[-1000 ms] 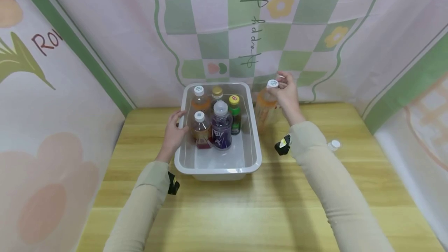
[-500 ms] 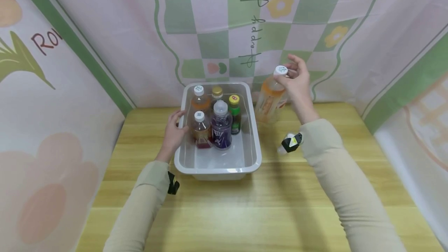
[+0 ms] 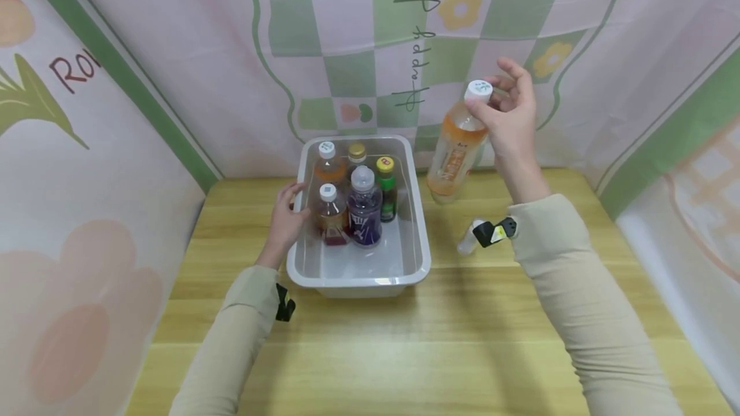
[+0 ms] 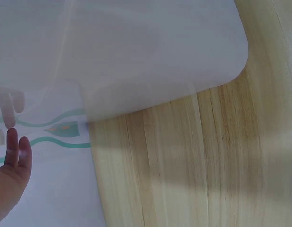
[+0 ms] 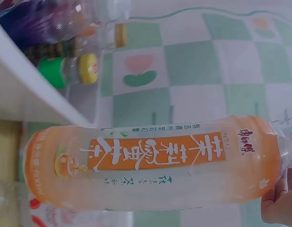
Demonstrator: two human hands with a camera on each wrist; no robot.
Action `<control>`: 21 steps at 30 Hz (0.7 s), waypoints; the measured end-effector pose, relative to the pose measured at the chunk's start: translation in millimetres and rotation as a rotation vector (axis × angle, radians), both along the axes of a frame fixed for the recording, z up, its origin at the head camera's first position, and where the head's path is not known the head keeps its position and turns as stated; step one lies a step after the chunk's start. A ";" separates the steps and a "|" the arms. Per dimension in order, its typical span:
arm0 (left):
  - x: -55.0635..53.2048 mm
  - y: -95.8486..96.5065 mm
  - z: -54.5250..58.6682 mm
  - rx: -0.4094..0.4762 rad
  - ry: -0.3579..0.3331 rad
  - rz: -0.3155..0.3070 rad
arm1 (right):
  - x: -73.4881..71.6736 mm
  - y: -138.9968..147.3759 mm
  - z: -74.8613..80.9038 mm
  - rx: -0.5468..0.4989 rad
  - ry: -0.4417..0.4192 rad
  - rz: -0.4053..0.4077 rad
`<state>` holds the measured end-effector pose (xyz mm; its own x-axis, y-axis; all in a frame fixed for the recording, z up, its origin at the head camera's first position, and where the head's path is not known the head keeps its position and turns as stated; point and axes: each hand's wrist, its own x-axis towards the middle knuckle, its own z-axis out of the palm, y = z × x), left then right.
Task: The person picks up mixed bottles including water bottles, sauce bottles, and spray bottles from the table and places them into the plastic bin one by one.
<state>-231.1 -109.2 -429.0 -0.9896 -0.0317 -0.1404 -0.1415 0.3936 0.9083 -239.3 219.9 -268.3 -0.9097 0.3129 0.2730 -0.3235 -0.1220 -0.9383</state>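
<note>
My right hand point(image 3: 511, 117) pinches a plastic tea bottle point(image 3: 457, 153) at its neck, just under the white cap. The bottle has an orange and clear label and hangs tilted right of the tub, its base over the table's back part. The right wrist view shows the bottle's label point(image 5: 155, 153) at full length. My left hand point(image 3: 285, 220) touches the left side of a white plastic tub point(image 3: 361, 282), thumb at the rim. Straight fingers point(image 4: 12, 149) lie against the wall in the left wrist view. Inside the tub stand several bottles, including a purple one point(image 3: 365, 214) and a yellow-capped one point(image 3: 387, 188).
A small clear bottle point(image 3: 467, 241) is on the table point(image 3: 370, 352) beside my right wrist camera, which partly covers it. Behind the tea bottle, a red and white label point(image 5: 46, 213) shows in the right wrist view. A printed curtain point(image 3: 347, 24) closes off the back.
My right hand has raised the tea bottle up and to the right, away from the tub. The left hand and the bottles in the tub have stayed put.
</note>
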 end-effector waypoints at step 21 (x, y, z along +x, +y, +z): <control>-0.3 -1.4 -0.9 -0.013 0.004 -0.007 | 32.9 -45.5 26.3 0.138 0.074 0.208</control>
